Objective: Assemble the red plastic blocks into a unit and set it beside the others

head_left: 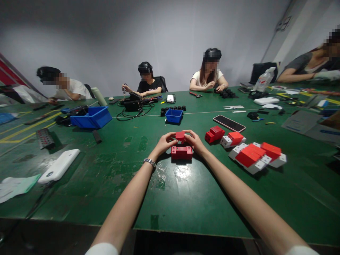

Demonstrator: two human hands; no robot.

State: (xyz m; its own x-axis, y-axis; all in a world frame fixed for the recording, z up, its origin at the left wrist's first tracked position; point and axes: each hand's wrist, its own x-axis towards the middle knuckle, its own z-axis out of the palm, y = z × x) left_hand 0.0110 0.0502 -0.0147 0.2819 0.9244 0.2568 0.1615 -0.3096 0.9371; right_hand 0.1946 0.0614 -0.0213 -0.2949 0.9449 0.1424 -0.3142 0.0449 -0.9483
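A small red plastic block [180, 135] is gripped at its two sides between my left hand [165, 143] and my right hand [197, 142]. Both hands have their fingers closed on it, slightly above the table. Just below and nearer to me rests a red housing [181, 153] with a recessed middle and round holes at its ends. Whether the block touches this housing I cannot tell. Right of my right hand stands another red housing [214, 134]. Beside it are a red-and-white module [232, 139] and several bigger ones in a group [251, 156].
A phone [229, 123] lies behind the modules. Farther off are a small blue bin [174, 116], a larger blue bin [91, 118] and black cables [135, 113]. A white power bank [60, 165] lies at left on the green table [106, 191]. Several people sit around it.
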